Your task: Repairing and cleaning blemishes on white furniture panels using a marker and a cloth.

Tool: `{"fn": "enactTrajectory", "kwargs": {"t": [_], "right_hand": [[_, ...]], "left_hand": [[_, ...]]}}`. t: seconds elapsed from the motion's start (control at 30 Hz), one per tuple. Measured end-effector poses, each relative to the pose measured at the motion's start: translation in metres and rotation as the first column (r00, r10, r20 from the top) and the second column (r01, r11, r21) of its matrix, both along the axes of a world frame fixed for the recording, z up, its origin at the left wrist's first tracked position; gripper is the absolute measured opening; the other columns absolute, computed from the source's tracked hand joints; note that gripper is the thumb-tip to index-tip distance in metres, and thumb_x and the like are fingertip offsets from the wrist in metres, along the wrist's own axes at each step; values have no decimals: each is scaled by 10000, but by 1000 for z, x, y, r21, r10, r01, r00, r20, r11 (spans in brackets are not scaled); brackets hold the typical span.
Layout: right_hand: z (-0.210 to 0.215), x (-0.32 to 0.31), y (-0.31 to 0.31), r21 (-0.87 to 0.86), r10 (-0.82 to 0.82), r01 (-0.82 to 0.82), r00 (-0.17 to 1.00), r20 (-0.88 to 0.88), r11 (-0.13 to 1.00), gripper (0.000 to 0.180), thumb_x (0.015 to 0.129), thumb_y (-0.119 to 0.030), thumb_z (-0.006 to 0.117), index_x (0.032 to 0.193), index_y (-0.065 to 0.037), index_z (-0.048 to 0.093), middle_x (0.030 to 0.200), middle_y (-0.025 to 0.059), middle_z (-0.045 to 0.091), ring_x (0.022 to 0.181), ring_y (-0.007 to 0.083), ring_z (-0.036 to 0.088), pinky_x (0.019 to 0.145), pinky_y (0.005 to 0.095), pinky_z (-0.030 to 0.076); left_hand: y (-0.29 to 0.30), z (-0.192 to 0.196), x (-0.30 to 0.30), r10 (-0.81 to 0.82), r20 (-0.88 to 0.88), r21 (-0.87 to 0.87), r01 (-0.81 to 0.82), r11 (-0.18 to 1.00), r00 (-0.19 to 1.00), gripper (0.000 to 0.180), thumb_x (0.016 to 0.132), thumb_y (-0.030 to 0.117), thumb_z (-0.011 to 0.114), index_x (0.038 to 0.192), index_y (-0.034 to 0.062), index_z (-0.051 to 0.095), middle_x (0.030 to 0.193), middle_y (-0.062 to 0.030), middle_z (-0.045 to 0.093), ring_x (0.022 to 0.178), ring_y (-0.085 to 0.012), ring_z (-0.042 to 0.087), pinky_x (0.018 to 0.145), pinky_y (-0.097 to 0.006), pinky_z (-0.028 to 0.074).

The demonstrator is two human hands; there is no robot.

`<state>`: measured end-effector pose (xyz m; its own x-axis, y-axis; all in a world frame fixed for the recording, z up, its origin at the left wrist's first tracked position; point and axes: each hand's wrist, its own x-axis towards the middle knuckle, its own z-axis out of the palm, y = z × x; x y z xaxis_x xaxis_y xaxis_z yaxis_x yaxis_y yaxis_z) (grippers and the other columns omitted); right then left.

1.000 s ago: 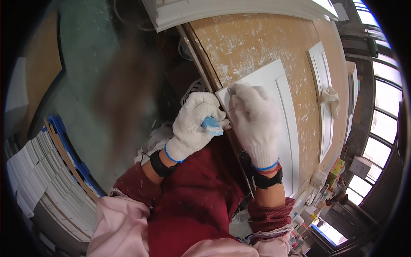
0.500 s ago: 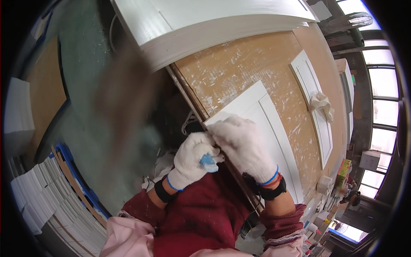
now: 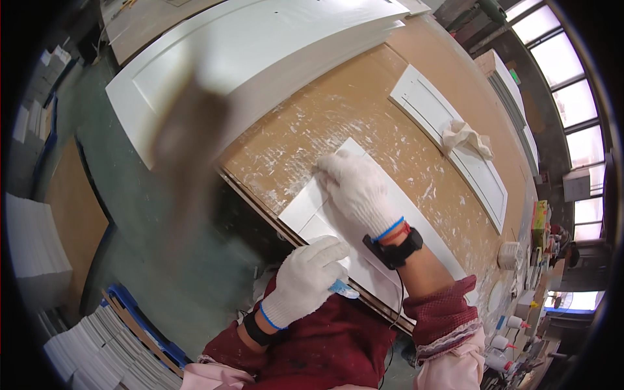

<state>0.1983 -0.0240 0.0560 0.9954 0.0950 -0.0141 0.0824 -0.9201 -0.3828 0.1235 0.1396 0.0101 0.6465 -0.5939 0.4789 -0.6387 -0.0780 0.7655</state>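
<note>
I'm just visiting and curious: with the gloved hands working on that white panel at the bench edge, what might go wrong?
The white panel lies at the bench's edge, so it might slip off. The right hand alone presses it flat; the left hand grips a small blue tool, which could perhaps mar the paint.

White knit gloves, dark red sleeves, black wristbands.

Both hands, the left hand and the right hand, wear white knitted work gloves with a thin blue line round the cuff. A black band sits on each wrist; the right one looks like a watch. The sleeves are dark red mesh-like fabric, ribbed at the right cuff, over pale pink cloth below.
</note>
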Motion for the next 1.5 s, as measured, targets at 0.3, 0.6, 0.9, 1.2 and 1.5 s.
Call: {"fn": "enactTrajectory", "kwargs": {"t": [0.3, 0.6, 0.9, 1.2, 1.5], "right_hand": [[-4, 5, -127, -326, -410, 428, 903, 126, 843, 178, 880, -187, 593, 938, -75, 719, 939, 188, 707, 913, 385, 687, 818, 460, 552], [43, -176, -191, 214, -790, 776, 613, -31, 593, 234, 884, -220, 632, 1017, -53, 729, 901, 166, 722, 839, 274, 705, 780, 347, 527], [26, -302, -174, 146, -830, 866, 500, -246, 478, 171, 860, -118, 636, 975, -14, 707, 800, 145, 685, 712, 238, 653, 680, 355, 507], [26, -118, -116, 42, -188, 188, 982, -1, 981, 142, 882, -210, 627, 932, -93, 691, 805, 142, 636, 793, 374, 635, 692, 448, 511], [2, -12, -75, -215, -9, 1, 999, -36, 977, 115, 885, -155, 560, 904, -82, 648, 901, 142, 649, 895, 324, 670, 807, 450, 531]], "left_hand": [[-8, 1, -7, 83, 108, 47, -88, 995, 991, 215, 575, 73, 802, 710, 57, 636, 980, -98, 696, 995, -314, 668, 782, -399, 554], [-11, 23, -11, -98, 167, 297, 45, 954, 981, 326, 549, 79, 834, 765, 104, 591, 1051, -69, 675, 1039, -326, 646, 812, -423, 524], [-68, 18, -26, -394, 210, 269, 335, 903, 895, 291, 581, 161, 790, 764, 103, 572, 1060, -82, 646, 1034, -306, 633, 859, -449, 495], [-74, -1, -34, -315, 283, 137, 287, 948, 906, 228, 590, 174, 728, 741, 112, 569, 1021, -65, 652, 1013, -264, 649, 859, -409, 532], [-71, -4, -35, -291, 234, 105, 273, 956, 928, 138, 607, 172, 680, 692, 106, 595, 986, -70, 663, 974, -240, 634, 887, -387, 526]]}}
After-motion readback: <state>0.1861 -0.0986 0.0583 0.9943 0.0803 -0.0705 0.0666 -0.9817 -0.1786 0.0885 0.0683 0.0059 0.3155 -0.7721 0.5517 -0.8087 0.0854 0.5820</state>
